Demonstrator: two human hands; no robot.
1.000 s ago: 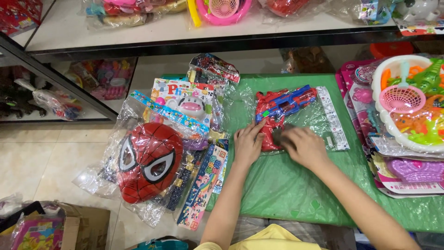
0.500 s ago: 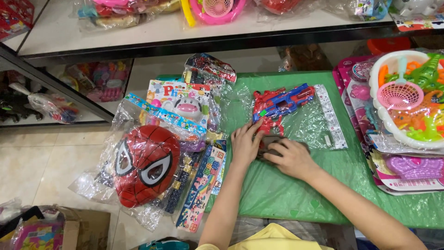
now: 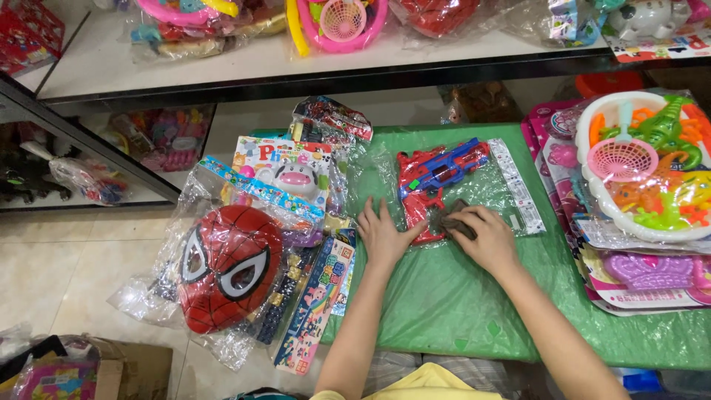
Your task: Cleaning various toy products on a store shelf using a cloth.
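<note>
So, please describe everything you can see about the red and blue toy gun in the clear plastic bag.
The red and blue plastic toy gun lies flat inside a clear, crinkled plastic bag on the green table cover, its blue barrel pointing up and right. A white printed strip runs along the bag's right edge. The left hand presses flat on the bag's lower left part; the right hand rubs a small dark cloth on the bag beside the red grip.

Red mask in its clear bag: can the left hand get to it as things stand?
Probably yes. The left hand lies flat on the toy gun bag; the red mask lies uncovered to its left, with only flat toy packets between.
</note>
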